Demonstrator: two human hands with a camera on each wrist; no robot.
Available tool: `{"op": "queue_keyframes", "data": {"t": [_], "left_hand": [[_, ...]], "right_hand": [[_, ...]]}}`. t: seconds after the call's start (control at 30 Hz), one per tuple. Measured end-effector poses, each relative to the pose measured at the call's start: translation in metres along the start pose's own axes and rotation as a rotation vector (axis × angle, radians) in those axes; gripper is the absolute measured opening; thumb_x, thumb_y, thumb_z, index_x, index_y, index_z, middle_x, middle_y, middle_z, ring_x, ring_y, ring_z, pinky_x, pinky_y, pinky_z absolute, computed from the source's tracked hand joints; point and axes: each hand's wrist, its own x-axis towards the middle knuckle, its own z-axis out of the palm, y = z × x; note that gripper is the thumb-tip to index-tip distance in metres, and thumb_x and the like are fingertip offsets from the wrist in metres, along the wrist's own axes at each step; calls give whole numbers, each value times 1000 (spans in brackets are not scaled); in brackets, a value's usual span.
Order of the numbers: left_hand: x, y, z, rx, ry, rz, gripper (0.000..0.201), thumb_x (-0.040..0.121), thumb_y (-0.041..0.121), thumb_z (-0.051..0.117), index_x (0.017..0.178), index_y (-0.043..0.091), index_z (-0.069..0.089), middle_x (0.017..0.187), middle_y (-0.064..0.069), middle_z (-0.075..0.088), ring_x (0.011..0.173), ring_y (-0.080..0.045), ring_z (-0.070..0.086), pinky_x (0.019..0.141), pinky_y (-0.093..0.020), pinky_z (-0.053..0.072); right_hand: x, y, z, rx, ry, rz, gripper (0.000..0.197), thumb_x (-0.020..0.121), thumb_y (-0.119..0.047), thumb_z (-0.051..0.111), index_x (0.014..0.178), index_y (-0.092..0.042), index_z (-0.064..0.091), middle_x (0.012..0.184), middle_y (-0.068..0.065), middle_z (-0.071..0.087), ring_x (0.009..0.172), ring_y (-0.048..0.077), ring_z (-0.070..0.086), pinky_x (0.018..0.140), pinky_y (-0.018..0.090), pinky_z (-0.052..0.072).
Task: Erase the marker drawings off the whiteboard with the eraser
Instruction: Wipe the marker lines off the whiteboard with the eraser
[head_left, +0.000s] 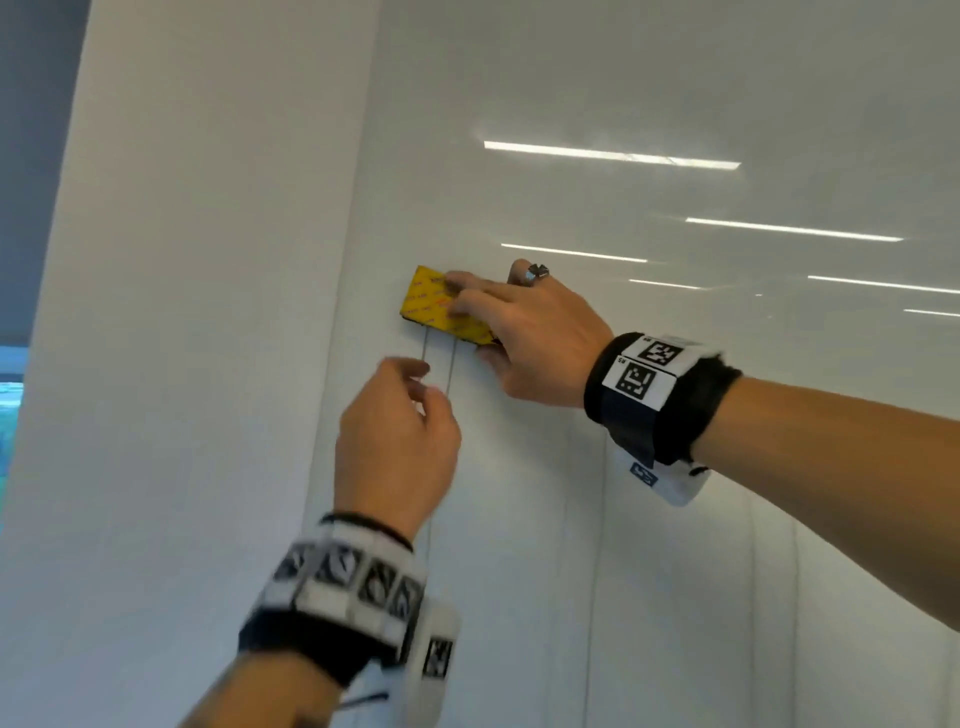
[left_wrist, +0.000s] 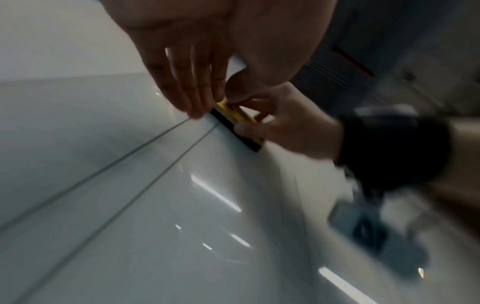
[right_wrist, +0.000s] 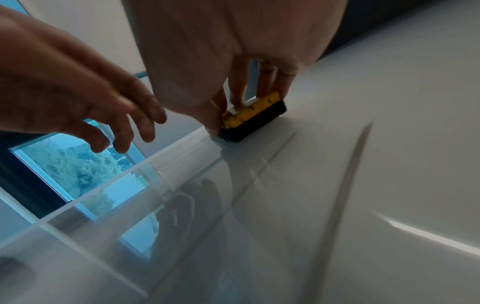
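A yellow-topped eraser (head_left: 431, 304) with black felt lies flat against the glossy whiteboard (head_left: 675, 415). My right hand (head_left: 470, 325) grips it, fingers on the yellow top and thumb at its lower edge. The right wrist view shows the eraser (right_wrist: 255, 117) with its felt on the board. Two thin dark marker lines (head_left: 453, 374) run straight down from under the eraser. My left hand (head_left: 415, 384) hovers just below it, fingers loosely bent and holding nothing. In the left wrist view its fingertips (left_wrist: 194, 111) reach the top of one line (left_wrist: 103, 168), beside the eraser (left_wrist: 233, 117).
A plain white wall panel (head_left: 182, 312) borders the board on the left, with a window (head_left: 10, 395) beyond it. Ceiling light reflections streak the board's upper right. Fainter vertical streaks (head_left: 605, 519) show lower on the board to the right.
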Motion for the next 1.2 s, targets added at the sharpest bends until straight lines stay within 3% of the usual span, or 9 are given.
{"op": "queue_keyframes", "data": {"t": [0.13,0.3,0.47,0.63,0.73,0.83,0.93,1.03,1.2], "left_hand": [[44,22,-4,-129,-51,-180,31,95,38,49,99,12,65,67,-1,73,61,-19,72,76,-41,60],[53,26,12,-50,-216,-277,53,85,57,50,79,8,71,59,-6,72,61,-26,73,75,-43,61],[51,35,34,197,-191,-252,79,72,81,44,97,10,67,99,-8,67,80,-26,68,74,-39,59],[53,46,33,418,-182,-105,62,88,62,54,113,6,59,117,-13,57,104,-33,60,74,-35,45],[61,49,22,454,-99,-54,71,87,61,56,128,5,46,119,-15,57,106,-36,57,74,-35,37],[86,45,-5,493,40,93,62,88,56,58,129,12,46,106,-12,61,94,-34,57,72,-36,35],[111,33,-13,603,-7,235,56,91,48,60,131,10,50,121,-15,55,104,-38,58,79,-42,43],[117,20,-7,662,-67,352,53,94,43,61,133,9,51,123,-16,48,99,-40,57,77,-45,46],[39,-32,4,659,-156,669,70,87,16,74,149,5,43,123,-21,51,93,-40,51,76,-50,51]], "right_hand": [[-7,-8,-3,158,81,159,70,78,-30,79,133,-15,38,133,5,54,97,34,58,73,45,54],[-40,-28,15,151,128,225,68,68,-29,88,116,-10,44,112,11,49,74,29,50,52,38,50],[-55,-39,24,328,175,290,59,74,-26,86,111,-8,44,96,10,57,75,28,55,56,35,44],[-78,-23,-7,522,-109,220,53,80,-31,80,116,-26,41,111,0,62,95,23,59,81,39,51],[-87,26,-27,333,68,333,35,81,-41,68,107,-21,56,110,3,64,105,28,56,93,40,43],[-104,85,-42,102,162,529,31,82,-31,68,109,-19,61,135,4,58,128,34,46,108,44,34],[-121,111,-42,-73,120,456,44,80,-24,69,121,-18,55,151,2,45,138,37,38,106,55,39],[-124,111,-34,-50,123,445,48,82,-21,66,128,-17,51,156,2,40,143,36,32,106,58,38],[-125,112,-20,-60,179,454,51,82,-15,65,130,-16,49,158,2,37,146,35,28,107,58,37]]}}
